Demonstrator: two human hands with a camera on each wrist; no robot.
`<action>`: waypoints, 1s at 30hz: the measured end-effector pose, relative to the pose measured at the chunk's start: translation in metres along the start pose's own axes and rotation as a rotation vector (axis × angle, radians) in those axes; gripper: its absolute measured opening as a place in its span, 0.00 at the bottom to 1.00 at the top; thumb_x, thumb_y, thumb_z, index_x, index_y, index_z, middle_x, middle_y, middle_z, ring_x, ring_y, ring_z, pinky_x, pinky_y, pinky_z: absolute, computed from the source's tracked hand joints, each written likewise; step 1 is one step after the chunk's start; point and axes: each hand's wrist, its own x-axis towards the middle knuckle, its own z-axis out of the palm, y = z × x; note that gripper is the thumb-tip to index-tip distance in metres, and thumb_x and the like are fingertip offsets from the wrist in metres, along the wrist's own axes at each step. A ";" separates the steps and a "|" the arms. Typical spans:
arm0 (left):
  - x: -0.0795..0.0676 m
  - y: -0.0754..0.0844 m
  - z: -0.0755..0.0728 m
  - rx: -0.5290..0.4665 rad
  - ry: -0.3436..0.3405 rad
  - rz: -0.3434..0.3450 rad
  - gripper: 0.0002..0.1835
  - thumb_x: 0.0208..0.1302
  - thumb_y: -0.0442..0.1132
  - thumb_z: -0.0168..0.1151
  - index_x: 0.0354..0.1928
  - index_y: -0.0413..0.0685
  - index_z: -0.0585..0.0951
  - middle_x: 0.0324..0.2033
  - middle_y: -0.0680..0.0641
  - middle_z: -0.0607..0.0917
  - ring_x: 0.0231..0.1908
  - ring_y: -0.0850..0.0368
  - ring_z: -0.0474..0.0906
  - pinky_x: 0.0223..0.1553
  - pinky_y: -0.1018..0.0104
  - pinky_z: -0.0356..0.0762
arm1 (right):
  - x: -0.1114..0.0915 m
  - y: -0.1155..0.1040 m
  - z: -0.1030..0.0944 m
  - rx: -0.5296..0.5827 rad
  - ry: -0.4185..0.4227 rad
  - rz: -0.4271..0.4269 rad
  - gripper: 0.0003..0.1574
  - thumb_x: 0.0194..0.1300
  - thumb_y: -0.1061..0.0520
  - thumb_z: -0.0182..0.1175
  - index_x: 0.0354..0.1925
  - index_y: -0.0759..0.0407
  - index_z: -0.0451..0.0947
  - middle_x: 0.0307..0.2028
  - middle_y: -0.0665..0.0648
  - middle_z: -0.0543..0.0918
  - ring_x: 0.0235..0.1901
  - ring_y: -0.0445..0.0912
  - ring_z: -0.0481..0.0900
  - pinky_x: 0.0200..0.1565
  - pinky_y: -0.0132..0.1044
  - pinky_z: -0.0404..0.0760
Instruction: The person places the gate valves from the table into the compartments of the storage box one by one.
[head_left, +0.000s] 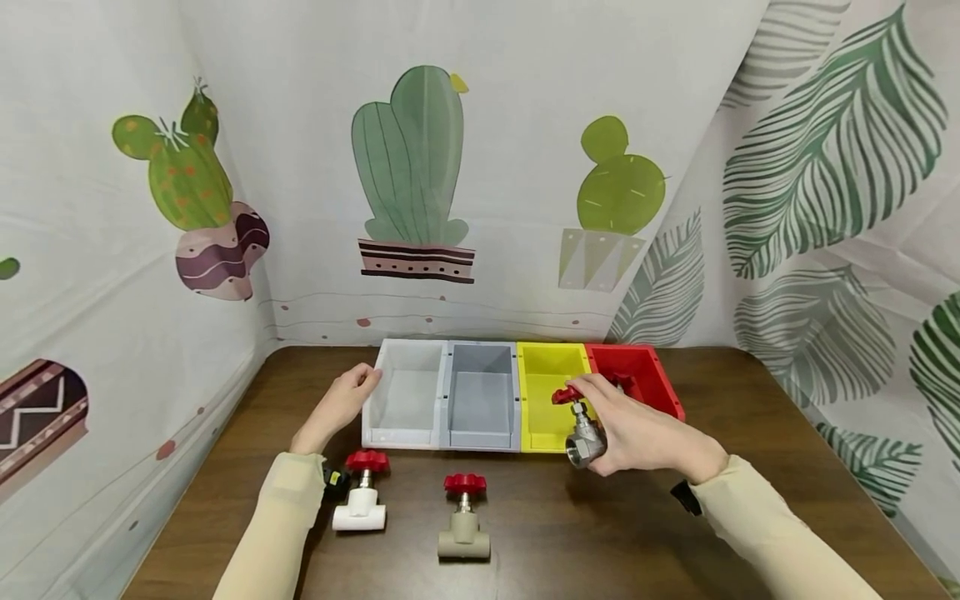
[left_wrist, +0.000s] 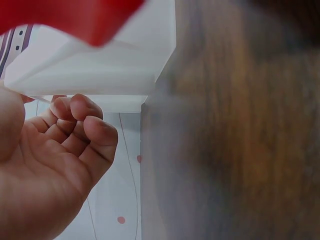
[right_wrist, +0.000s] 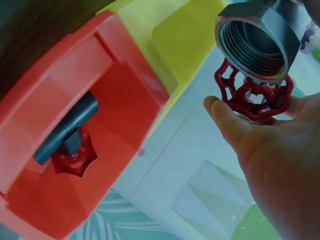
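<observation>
In my right hand (head_left: 637,427) I grip a metal valve (head_left: 585,442) with a red handwheel (right_wrist: 255,97), in front of the yellow bin. Its threaded opening (right_wrist: 252,47) shows large in the right wrist view. My left hand (head_left: 347,402) is at the left rim of the white bin (head_left: 401,435), its fingers (left_wrist: 100,132) curled against the outside and the thumb at the rim. A white tee-shaped valve (head_left: 360,510) and a beige one (head_left: 463,537), both with red handwheels, stand on the table. Inside the red bin (head_left: 667,400) lies a dark grey valve (right_wrist: 67,127).
The grey bin (head_left: 482,440) and the yellow bin (head_left: 542,442) sit between the white and red ones in a joined row. Behind the brown table (head_left: 585,550) hangs a cloth (head_left: 517,167) printed with cacti and leaves.
</observation>
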 end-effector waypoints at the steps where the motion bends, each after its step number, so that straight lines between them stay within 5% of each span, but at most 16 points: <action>1: 0.000 0.000 0.000 0.000 -0.001 0.000 0.19 0.76 0.52 0.48 0.34 0.44 0.72 0.22 0.50 0.65 0.23 0.55 0.61 0.27 0.62 0.61 | 0.002 0.001 0.000 -0.001 -0.006 0.002 0.65 0.38 0.49 0.79 0.69 0.60 0.55 0.63 0.55 0.63 0.54 0.46 0.68 0.49 0.41 0.78; 8: 0.000 0.001 -0.001 0.010 0.005 0.003 0.18 0.76 0.52 0.48 0.34 0.46 0.72 0.21 0.50 0.65 0.23 0.55 0.62 0.26 0.62 0.61 | 0.015 0.005 0.000 0.035 -0.054 0.048 0.67 0.37 0.49 0.80 0.70 0.54 0.54 0.61 0.52 0.63 0.52 0.44 0.68 0.49 0.40 0.79; 30: -0.001 0.002 0.000 0.002 -0.005 -0.006 0.18 0.76 0.52 0.48 0.34 0.46 0.71 0.20 0.51 0.64 0.22 0.56 0.60 0.25 0.63 0.60 | 0.056 0.028 0.020 0.020 -0.065 0.084 0.65 0.41 0.49 0.77 0.71 0.63 0.54 0.61 0.59 0.65 0.51 0.48 0.70 0.46 0.39 0.79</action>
